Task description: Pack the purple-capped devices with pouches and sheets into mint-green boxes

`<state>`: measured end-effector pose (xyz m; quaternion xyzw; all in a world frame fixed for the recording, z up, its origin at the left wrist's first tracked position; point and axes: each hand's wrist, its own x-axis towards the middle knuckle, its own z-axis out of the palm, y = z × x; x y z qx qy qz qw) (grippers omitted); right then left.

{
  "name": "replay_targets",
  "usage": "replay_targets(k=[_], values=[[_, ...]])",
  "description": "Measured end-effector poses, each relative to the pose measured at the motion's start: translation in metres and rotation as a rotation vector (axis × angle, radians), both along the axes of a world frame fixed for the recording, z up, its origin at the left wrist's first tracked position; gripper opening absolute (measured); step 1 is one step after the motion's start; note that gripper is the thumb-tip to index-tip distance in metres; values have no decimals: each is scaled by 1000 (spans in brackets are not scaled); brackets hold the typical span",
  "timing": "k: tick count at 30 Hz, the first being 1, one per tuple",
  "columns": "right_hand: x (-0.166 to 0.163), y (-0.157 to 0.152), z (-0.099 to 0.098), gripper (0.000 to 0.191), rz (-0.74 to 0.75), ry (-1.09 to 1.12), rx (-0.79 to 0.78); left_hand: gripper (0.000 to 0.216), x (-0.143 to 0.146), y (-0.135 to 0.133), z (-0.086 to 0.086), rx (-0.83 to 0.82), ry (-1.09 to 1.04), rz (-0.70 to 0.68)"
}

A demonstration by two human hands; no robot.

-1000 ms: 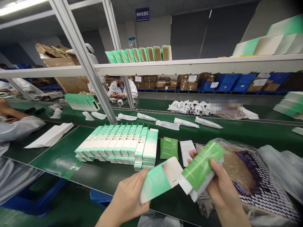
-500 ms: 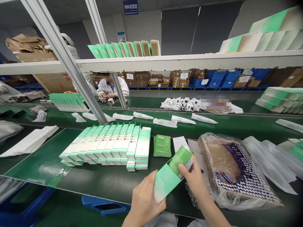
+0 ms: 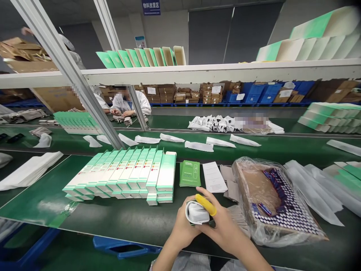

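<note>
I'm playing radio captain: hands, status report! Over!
Left hand and right hand gripping white-rimmed cardboard box. Crumpled white wrapping inside. Tube-shaped yellow finger cover overlaps its rim.

One wide view from the wearer's head, facing forward and tilted down over a dark green workbench (image 3: 118,218). Closest, at the near edge right of centre, are the wearer's left hand (image 3: 183,227) and right hand (image 3: 222,224). A white shelf (image 3: 225,71) spans left to right; stacked cartons (image 3: 165,93) and a wall (image 3: 166,34) lie far beyond.

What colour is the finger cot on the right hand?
Yellow. The finger cot on the right hand shows in the head view, the only one.
</note>
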<state>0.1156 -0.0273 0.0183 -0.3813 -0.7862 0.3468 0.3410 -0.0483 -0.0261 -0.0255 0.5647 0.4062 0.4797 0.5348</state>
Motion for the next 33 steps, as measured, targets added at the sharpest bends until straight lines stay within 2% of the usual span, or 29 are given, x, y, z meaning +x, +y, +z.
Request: replay_targets(k=[4, 8, 14, 21, 24, 26, 28, 30, 31, 33], values=[[9, 4, -3, 60, -95, -147, 227, 62, 3, 6, 0, 16, 44, -28], [19, 11, 7, 53, -102, -211, 460, 63, 7, 8, 1, -15, 97, -33], [21, 13, 7, 33, -117, -329, 635, 59, 9, 8, 1, -6, 55, -30], [12, 2, 19, 27, -142, -480, 496, 58, 8, 10, -2, -36, 81, -14], [13, 1, 20, 27, -110, -466, 471, 60, 8, 10, -4, -41, 77, -12], [28, 5, 13, 28, -133, -392, 436, 59, 7, 9, -7, -53, 95, -20], [57, 13, 1, 32, -359, -389, 374, 56, 6, 8, -10, -65, 143, -22], [99, 23, -13, 37, -703, -567, 264, 53, 4, 7, -12, -71, 186, -16], [121, 29, -20, 36, -789, -755, 173, 53, 4, 7, -13, -76, 200, -13], [160, 38, -34, 28, -827, -899, 52, 53, 3, 8, -13, -96, 216, -12]])
